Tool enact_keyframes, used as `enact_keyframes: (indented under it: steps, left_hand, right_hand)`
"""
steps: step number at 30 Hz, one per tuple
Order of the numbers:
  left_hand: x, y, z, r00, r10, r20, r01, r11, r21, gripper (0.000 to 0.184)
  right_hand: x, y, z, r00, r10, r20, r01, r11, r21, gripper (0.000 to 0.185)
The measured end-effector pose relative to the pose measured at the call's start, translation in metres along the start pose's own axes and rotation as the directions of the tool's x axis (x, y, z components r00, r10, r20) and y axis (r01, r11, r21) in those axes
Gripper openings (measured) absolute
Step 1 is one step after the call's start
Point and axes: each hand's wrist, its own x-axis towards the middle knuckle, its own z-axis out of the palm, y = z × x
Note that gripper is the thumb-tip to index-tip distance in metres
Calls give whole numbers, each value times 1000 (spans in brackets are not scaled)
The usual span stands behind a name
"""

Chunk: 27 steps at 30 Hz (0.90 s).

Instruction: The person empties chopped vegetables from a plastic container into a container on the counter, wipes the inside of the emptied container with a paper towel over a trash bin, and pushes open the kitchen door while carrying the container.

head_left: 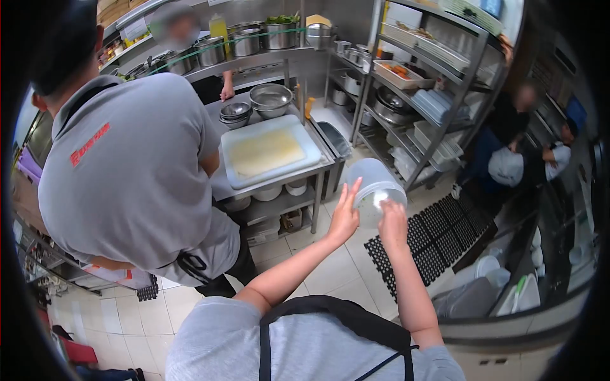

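A: Only the head view, quick. Where do we log the thing?

B: Clear tub (368, 173), up in the air ahead of us, between the left hand (344, 223) and the right hand (393, 228).

A: Axis?

B: Tilted. Looks to run away from us, leaning a bit left, wide round end our way.

A: Nearer hand?

B: Neither; no gap we can see. Left's on its left side, right's at the round end.

A: Fingers?

B: Left: two spread apart along the side, hand holding the tub, thumb hidden. Right: curled together, tips hidden. We can't tell if they're clamped on anything, or inside the mouth or outside. White patch by them, maybe glare.

A: Tub from fingers?

B: Right of the left ones; straight beyond the right ones, slightly left.

A: Around?

B: White board (267, 152) beyond-left, shelf rack (467, 76) beyond-right, black mat (432, 241) on the floor, grey-shirted person (133, 184) at left.
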Motion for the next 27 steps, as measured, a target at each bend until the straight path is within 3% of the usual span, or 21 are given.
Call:
enact_keyframes:
  steps: [2, 3, 4, 6, 7, 8, 10, 11, 13, 18, 20, 21, 23, 27]
  left_hand:
    - [31, -13, 7, 1000, -3, 0, 3, 999, -49, 79]
    - [47, -19, 11, 999, 50, -19, -48, 997, 63, 79]
    - [64, -27, 16, 999, 44, -32, -42, 997, 67, 79]
    - [100, -42, 31, 998, 12, -61, -8, 998, 65, 78]
    - [116, -48, 40, 997, 0, -71, 5, 998, 69, 78]
    - [130, -54, 49, 998, 12, -68, -10, 1000, 17, 78]
    - [167, -56, 65, 996, 39, -76, -40, 999, -16, 77]
    - [184, -54, 75, 997, 66, -30, -67, 997, -25, 76]
    - [215, -53, 94, 993, 102, 51, -100, 994, -52, 76]
    - [288, -66, 98, 997, 19, -81, -21, 1000, -22, 77]
    - [314, -76, 91, 991, 34, -131, -19, 993, 119, 78]
    - [328, -81, 87, 986, -34, -165, 51, 994, 101, 80]
    - [357, -91, 77, 983, -40, -180, 57, 995, 87, 80]
    - [410, -120, 65, 968, 103, -228, -72, 988, 140, 80]
  right_hand:
    - [34, 20, 14, 916, -133, -379, 35, 966, -255, 24]
    - [51, 36, 26, 952, -146, -270, 60, 951, -305, 27]
    - [68, 45, 31, 951, -158, -265, 74, 951, -301, 27]
    - [101, 68, 36, 994, -85, -67, 92, 991, 97, 27]
    - [122, 72, 29, 975, -107, -197, 126, 988, 87, 26]
    - [140, 84, 30, 977, -112, -181, 131, 987, 97, 26]
    - [187, 106, 28, 913, -161, -374, 247, 950, 194, 23]
    - [210, 128, 37, 977, -86, -195, 145, 940, 310, 24]
    - [250, 145, 46, 990, -87, -114, 124, 920, 372, 26]
    - [344, 177, 83, 973, -214, 91, 155, 891, 427, 34]
    - [381, 183, 92, 905, -424, 17, 421, 902, 95, 32]
    - [405, 188, 99, 901, -433, 20, 430, 898, 95, 32]
    - [448, 195, 112, 864, -451, -225, 447, 892, -68, 31]
    - [508, 175, 135, 833, -553, 6, 543, 816, -199, 32]
